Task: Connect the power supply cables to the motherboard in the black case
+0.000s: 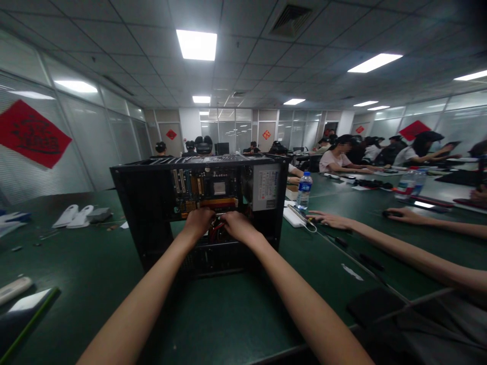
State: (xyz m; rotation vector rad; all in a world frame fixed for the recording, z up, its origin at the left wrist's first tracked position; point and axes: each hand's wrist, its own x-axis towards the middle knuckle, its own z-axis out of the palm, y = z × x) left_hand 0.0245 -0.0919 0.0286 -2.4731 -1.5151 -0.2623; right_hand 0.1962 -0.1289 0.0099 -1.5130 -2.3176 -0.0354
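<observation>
An open black computer case (150,203) stands upright on the green table (228,314) in front of me. Inside it I see a motherboard (205,190) and a grey power supply (266,190) at the upper right. Both my hands reach into the case just below the motherboard. My left hand (198,222) and my right hand (236,225) are curled close together around red cables (216,230). The fingertips are hidden inside the case.
A co-worker's arms (399,251) lie on the table at my right, one hand (329,219) near a white device (292,217). A water bottle (304,190) stands behind it. White parts (74,215) lie far left. Several people sit at the back.
</observation>
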